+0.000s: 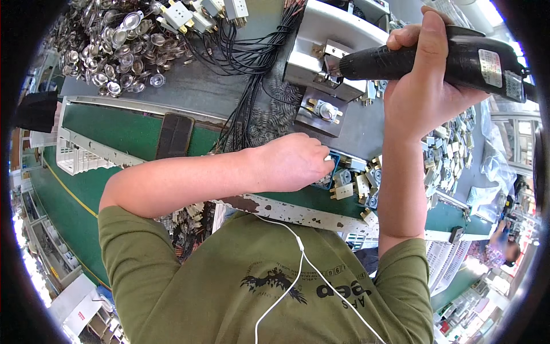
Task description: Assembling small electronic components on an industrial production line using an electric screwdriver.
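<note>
My right hand (pixel 427 86) is wrapped round a black electric screwdriver (pixel 372 62), its tip at a metal fixture (pixel 326 31) with a small bracket in it. My left hand (pixel 295 162) is closed, knuckles up, over the edge of a small blue tray (pixel 334 166). What its fingers pinch, if anything, is hidden. Just beyond the left hand a metal block (pixel 314 114) carries a thermostat-like part (pixel 325 110) with a round metal cap and brass terminals. A bunch of black wires (pixel 243 63) runs down beside it toward my left wrist.
Many round metal caps (pixel 117 54) are heaped at the far left. White connector blocks (pixel 179 16) lie behind the wires. More white parts with brass terminals (pixel 450 149) are piled beyond my right forearm. A chipped white frame edge (pixel 298 212) runs in front of me. Another person (pixel 498 252) is at the far right.
</note>
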A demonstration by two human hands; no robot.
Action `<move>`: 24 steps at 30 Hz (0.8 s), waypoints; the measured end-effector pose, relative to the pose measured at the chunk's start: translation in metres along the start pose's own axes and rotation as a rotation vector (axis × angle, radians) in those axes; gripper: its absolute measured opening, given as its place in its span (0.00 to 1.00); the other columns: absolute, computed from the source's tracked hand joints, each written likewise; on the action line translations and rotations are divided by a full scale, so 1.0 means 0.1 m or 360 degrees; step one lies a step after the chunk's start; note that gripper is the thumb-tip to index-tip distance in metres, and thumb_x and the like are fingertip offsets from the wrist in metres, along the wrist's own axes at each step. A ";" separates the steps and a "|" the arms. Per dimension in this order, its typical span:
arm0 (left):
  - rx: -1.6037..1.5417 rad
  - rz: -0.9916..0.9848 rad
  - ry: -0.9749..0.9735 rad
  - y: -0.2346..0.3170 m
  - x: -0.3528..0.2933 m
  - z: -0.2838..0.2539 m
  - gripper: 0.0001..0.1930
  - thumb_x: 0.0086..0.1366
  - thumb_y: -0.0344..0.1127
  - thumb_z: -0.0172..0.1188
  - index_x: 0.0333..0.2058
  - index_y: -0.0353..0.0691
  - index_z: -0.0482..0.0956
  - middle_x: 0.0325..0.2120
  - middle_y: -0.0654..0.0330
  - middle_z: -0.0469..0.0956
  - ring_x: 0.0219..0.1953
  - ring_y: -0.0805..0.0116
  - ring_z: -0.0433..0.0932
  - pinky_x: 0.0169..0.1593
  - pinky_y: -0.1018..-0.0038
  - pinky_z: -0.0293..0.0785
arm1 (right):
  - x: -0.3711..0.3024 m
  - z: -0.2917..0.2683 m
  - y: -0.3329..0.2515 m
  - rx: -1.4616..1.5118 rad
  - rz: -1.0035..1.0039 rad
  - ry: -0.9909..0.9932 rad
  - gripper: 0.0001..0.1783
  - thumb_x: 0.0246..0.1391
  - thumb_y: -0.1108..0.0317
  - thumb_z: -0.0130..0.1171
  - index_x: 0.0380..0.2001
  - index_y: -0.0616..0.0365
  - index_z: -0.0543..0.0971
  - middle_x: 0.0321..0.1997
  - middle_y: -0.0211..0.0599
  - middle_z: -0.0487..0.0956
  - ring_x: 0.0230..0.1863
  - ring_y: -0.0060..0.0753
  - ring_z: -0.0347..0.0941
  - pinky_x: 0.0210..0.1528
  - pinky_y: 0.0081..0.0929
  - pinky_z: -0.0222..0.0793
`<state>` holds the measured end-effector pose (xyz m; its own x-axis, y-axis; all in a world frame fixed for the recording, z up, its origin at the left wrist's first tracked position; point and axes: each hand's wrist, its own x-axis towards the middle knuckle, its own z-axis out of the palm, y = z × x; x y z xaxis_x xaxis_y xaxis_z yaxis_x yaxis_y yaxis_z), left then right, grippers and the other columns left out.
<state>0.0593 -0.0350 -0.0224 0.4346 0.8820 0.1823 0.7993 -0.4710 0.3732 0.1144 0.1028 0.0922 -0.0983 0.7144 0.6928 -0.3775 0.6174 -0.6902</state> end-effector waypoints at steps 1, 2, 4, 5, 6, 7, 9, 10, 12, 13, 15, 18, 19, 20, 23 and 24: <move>0.0004 -0.0001 0.0002 -0.01 0.00 0.00 0.07 0.56 0.33 0.62 0.33 0.39 0.80 0.26 0.60 0.79 0.34 0.61 0.83 0.38 0.65 0.79 | 0.00 0.01 0.01 -0.0002 -0.0007 -0.0008 0.10 0.65 0.77 0.59 0.47 0.65 0.72 0.33 0.40 0.79 0.21 0.25 0.74 0.24 0.23 0.73; 0.0025 0.0008 0.0004 0.00 0.00 0.01 0.06 0.57 0.33 0.62 0.33 0.39 0.80 0.26 0.60 0.79 0.34 0.61 0.83 0.38 0.65 0.79 | 0.01 0.01 0.01 -0.0004 -0.0014 -0.0016 0.10 0.65 0.78 0.59 0.47 0.65 0.71 0.34 0.41 0.79 0.21 0.25 0.74 0.24 0.23 0.73; 0.0051 0.0021 0.0008 0.00 -0.01 0.01 0.06 0.57 0.33 0.62 0.32 0.39 0.80 0.26 0.60 0.79 0.34 0.61 0.83 0.37 0.65 0.79 | 0.03 0.17 0.23 0.1123 0.0070 -0.0102 0.12 0.65 0.79 0.60 0.48 0.64 0.70 0.36 0.41 0.80 0.22 0.25 0.75 0.25 0.23 0.73; 0.0066 0.0033 -0.0010 0.00 0.00 0.00 0.06 0.57 0.33 0.62 0.32 0.39 0.80 0.27 0.60 0.79 0.35 0.61 0.83 0.37 0.65 0.78 | 0.05 0.23 0.30 0.2245 0.0159 -0.0190 0.14 0.64 0.80 0.60 0.50 0.64 0.69 0.38 0.42 0.80 0.22 0.24 0.75 0.25 0.22 0.73; 0.0081 0.0047 -0.0028 -0.01 0.01 -0.01 0.05 0.58 0.33 0.62 0.32 0.40 0.80 0.27 0.60 0.79 0.35 0.61 0.83 0.37 0.65 0.78 | 0.04 0.17 0.27 0.2242 0.0151 -0.0193 0.14 0.64 0.80 0.60 0.50 0.64 0.69 0.38 0.42 0.80 0.22 0.24 0.75 0.25 0.22 0.73; 0.0082 0.0033 -0.0023 -0.02 -0.01 -0.02 0.05 0.58 0.33 0.62 0.32 0.40 0.80 0.27 0.60 0.79 0.35 0.61 0.83 0.37 0.65 0.78 | 0.01 0.13 0.11 0.1076 0.0103 -0.0146 0.17 0.63 0.81 0.60 0.51 0.63 0.67 0.38 0.42 0.80 0.23 0.24 0.75 0.25 0.22 0.73; 0.0034 0.0077 0.0096 -0.02 -0.02 -0.01 0.05 0.58 0.33 0.61 0.32 0.40 0.80 0.28 0.61 0.80 0.36 0.61 0.83 0.38 0.65 0.78 | 0.01 0.16 0.01 0.0007 0.0038 -0.0025 0.24 0.61 0.84 0.62 0.54 0.62 0.62 0.38 0.42 0.81 0.24 0.24 0.76 0.25 0.21 0.73; 0.0036 0.0074 0.0096 -0.01 -0.02 0.00 0.05 0.58 0.33 0.61 0.32 0.40 0.80 0.28 0.61 0.80 0.36 0.61 0.83 0.38 0.65 0.78 | -0.01 0.18 -0.01 0.0011 0.0038 -0.0026 0.24 0.61 0.84 0.62 0.54 0.62 0.62 0.38 0.42 0.81 0.24 0.24 0.76 0.25 0.21 0.73; 0.0019 0.0041 0.0038 -0.01 -0.03 0.00 0.05 0.59 0.33 0.61 0.32 0.40 0.80 0.28 0.61 0.79 0.37 0.61 0.82 0.38 0.64 0.78 | -0.05 0.21 -0.06 -0.0142 0.0159 -0.0088 0.24 0.60 0.83 0.63 0.54 0.62 0.62 0.37 0.41 0.81 0.25 0.23 0.77 0.25 0.21 0.73; 0.0022 0.0041 0.0039 0.00 -0.03 0.00 0.05 0.59 0.33 0.61 0.32 0.40 0.80 0.28 0.61 0.79 0.37 0.61 0.82 0.38 0.64 0.78 | -0.06 0.26 -0.12 -0.0099 0.0220 -0.0039 0.26 0.60 0.83 0.63 0.55 0.63 0.61 0.37 0.40 0.81 0.25 0.23 0.77 0.25 0.21 0.73; -0.0024 -0.0029 -0.0126 0.02 -0.03 -0.03 0.07 0.59 0.31 0.58 0.37 0.40 0.78 0.32 0.60 0.78 0.40 0.61 0.80 0.43 0.65 0.77 | 0.11 0.16 -0.12 -0.0088 0.0313 -0.0258 0.27 0.59 0.83 0.63 0.57 0.64 0.61 0.37 0.41 0.82 0.24 0.23 0.77 0.25 0.21 0.73; -0.0209 -0.0040 -0.0103 0.01 -0.03 -0.04 0.08 0.58 0.30 0.59 0.37 0.39 0.80 0.31 0.59 0.78 0.40 0.59 0.80 0.45 0.63 0.77 | 0.10 0.15 -0.15 -0.0259 0.0413 -0.0382 0.24 0.59 0.83 0.62 0.56 0.66 0.65 0.38 0.43 0.82 0.23 0.23 0.77 0.24 0.21 0.74; -0.0214 -0.0032 -0.0113 0.02 -0.01 -0.09 0.08 0.58 0.30 0.59 0.37 0.39 0.80 0.31 0.59 0.78 0.40 0.59 0.80 0.45 0.63 0.77 | 0.02 0.13 -0.12 -0.0116 0.0218 -0.0262 0.20 0.60 0.83 0.62 0.53 0.66 0.69 0.38 0.43 0.82 0.23 0.23 0.77 0.24 0.21 0.75; -0.0184 -0.0048 -0.0063 0.03 -0.01 -0.15 0.08 0.57 0.30 0.59 0.37 0.40 0.81 0.31 0.59 0.78 0.40 0.58 0.80 0.45 0.62 0.76 | -0.03 0.11 -0.11 0.0024 0.0023 -0.0141 0.16 0.60 0.82 0.61 0.50 0.66 0.72 0.38 0.43 0.82 0.23 0.23 0.77 0.24 0.21 0.75; -0.0094 -0.0114 0.0450 -0.06 -0.04 -0.42 0.03 0.56 0.28 0.60 0.30 0.40 0.81 0.27 0.59 0.80 0.34 0.56 0.83 0.40 0.60 0.78 | -0.08 -0.03 -0.37 -0.0128 0.0187 -0.0239 0.11 0.62 0.80 0.61 0.46 0.66 0.75 0.37 0.43 0.82 0.22 0.23 0.77 0.24 0.21 0.75; 0.0126 -0.0119 0.0551 -0.12 -0.08 -0.58 0.03 0.58 0.29 0.62 0.31 0.42 0.82 0.28 0.61 0.80 0.36 0.60 0.82 0.41 0.63 0.75 | -0.08 -0.05 -0.43 -0.0252 0.0293 -0.0277 0.11 0.62 0.79 0.61 0.47 0.66 0.75 0.37 0.43 0.82 0.22 0.23 0.77 0.24 0.21 0.74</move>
<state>0.0223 -0.0351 0.0243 0.2184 0.8609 0.4595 0.8591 -0.3929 0.3279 0.1362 0.0720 0.1149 -0.3134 0.7603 0.5690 -0.1917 0.5362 -0.8220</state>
